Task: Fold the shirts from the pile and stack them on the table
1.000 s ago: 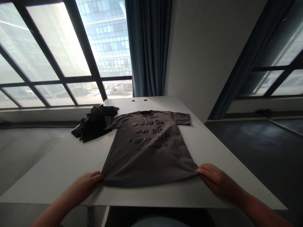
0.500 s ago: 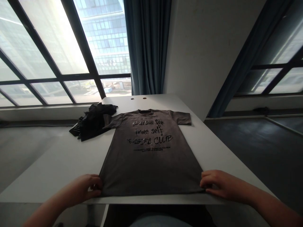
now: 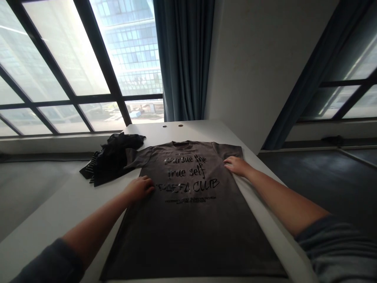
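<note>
A dark grey-brown T-shirt (image 3: 191, 232) with black lettering lies spread flat, its neck at the far end and its hem toward me. My left hand (image 3: 139, 189) rests on the shirt's left side, level with the lowest large line of print, fingers stretched out over the cloth. Just below the right sleeve, my right hand (image 3: 237, 166) lies on the right edge of the shirt, its fingers extended onto the fabric. Neither hand appears to grip any cloth.
The white table (image 3: 44, 220) carries the shirt. Beside the left sleeve sits a crumpled heap of black clothing (image 3: 113, 155), partly striped. Two round holes mark the table's far end. A blue curtain (image 3: 185, 59), windows and a wall stand beyond.
Both hands have let go of the hem corners and moved forward along the shirt, the right one as far as below the sleeve. The shirt appears closer to me.
</note>
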Motion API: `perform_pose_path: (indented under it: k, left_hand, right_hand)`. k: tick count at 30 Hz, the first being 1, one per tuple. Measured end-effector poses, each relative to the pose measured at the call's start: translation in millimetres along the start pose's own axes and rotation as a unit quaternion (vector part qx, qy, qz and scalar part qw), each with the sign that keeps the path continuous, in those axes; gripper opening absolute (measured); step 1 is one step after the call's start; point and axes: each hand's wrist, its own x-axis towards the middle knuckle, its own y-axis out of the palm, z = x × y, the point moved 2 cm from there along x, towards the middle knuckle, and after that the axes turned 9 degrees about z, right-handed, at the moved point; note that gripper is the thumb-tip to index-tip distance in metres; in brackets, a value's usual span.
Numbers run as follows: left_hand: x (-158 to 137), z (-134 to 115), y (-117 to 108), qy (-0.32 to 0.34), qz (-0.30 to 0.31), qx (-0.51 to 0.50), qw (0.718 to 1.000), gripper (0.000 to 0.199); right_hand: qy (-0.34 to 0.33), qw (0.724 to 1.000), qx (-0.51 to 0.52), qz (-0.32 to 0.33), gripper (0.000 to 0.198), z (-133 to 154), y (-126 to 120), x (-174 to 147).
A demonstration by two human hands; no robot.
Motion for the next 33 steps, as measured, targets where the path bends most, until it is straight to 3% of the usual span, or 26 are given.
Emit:
perform_pose_path:
  k: [4, 8, 13, 17, 22, 27, 33]
  left_hand:
    - [84.4, 4.5, -6.5, -0.031, -0.035, 0.027, 0.999, 0.039]
    - [163.3, 11.0, -9.7, -0.066, -0.055, 0.042, 0.995, 0.051]
    - [247.5, 17.9, -15.3, -0.103, -0.052, 0.027, 0.993, 0.062]
    - [298.6, 13.9, -17.2, -0.144, 0.012, -0.038, 0.989, 0.072]
    - [329.3, 8.3, -13.9, -0.181, 0.013, -0.054, 0.982, 0.078]
    - [338.6, 10.9, -13.2, -0.164, 0.015, -0.044, 0.985, 0.081]
    - [343.7, 10.6, -12.9, -0.159, -0.003, -0.039, 0.986, 0.08]
  right_hand:
    - [0.046, 0.998, -0.042, 0.008, 0.052, -14.1, 11.6, 70.6]
    - [0.094, 0.994, -0.052, -0.004, 0.059, -41.2, 21.2, 116.2]
    - [0.175, 0.983, -0.03, 0.046, 0.066, -84.2, 34.9, 135.4]
    - [0.203, 0.978, -0.03, 0.047, 0.068, -102.7, 42.9, 136.6]
    - [0.232, 0.971, -0.021, 0.053, 0.067, -118.7, 38.9, 139.6]
    - [0.286, 0.957, -0.012, 0.034, 0.069, -139.1, 33.7, 141.4]
    - [0.301, 0.953, -0.033, -0.033, 0.063, -145.6, 30.6, 138.5]
